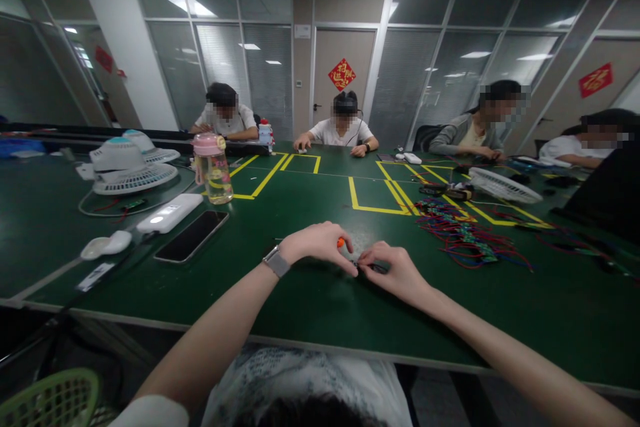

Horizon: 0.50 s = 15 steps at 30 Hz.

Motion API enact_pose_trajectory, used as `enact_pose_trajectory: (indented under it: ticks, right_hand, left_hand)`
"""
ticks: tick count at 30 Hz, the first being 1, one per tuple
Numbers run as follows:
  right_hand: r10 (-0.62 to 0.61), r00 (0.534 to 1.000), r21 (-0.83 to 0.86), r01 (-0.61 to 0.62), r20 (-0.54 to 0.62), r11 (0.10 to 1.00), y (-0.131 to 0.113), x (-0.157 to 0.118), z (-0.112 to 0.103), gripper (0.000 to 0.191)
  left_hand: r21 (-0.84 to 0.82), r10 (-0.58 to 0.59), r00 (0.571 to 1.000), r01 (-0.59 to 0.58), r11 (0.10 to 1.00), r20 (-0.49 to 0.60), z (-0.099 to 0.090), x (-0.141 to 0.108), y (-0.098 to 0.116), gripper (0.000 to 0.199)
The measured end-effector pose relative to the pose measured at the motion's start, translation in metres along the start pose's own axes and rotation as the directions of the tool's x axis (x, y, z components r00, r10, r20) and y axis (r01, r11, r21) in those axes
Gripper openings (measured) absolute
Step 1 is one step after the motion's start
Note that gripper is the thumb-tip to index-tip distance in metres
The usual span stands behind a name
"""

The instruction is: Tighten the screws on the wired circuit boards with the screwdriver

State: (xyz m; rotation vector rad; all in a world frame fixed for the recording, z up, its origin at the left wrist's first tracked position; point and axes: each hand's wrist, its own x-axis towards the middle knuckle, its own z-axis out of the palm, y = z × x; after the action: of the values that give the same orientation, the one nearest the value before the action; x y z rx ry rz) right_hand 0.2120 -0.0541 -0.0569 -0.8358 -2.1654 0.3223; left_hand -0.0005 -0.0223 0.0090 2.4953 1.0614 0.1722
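My left hand (320, 245) is above the green table, wearing a watch on the wrist. Its fingers curl around a tool with an orange end (341, 241); a thin dark shaft pokes out on the other side of the hand, and the rest is hidden. Close beside it, my right hand (393, 270) is closed in a pinch near the left thumb. A small dark piece (380, 268) shows under its fingers, too small to name. The fingertips of both hands nearly meet over the table.
To the right lies a heap of wired circuit boards (470, 233). A phone (193, 236), a white power bank (170, 213), a pink-lidded bottle (214, 170) and white fans (133, 163) stand left. Yellow tape (380, 211) marks the table. Several people sit across.
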Motion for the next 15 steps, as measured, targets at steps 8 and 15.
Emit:
enact_pose_trajectory:
  ticks: [8, 15]
  right_hand:
    - [0.053, 0.998, -0.238, -0.062, -0.044, 0.969, 0.003, -0.096, -0.080, 0.013]
    - [0.308, 0.916, -0.382, -0.389, -0.258, 0.838, 0.051, -0.177, -0.161, 0.033]
  left_hand:
    - [-0.227, 0.013, 0.998, -0.026, 0.974, -0.060, -0.009, 0.000, -0.002, 0.066]
    - [-0.239, 0.021, 0.998, -0.034, 0.970, -0.058, -0.003, 0.004, -0.001, 0.064]
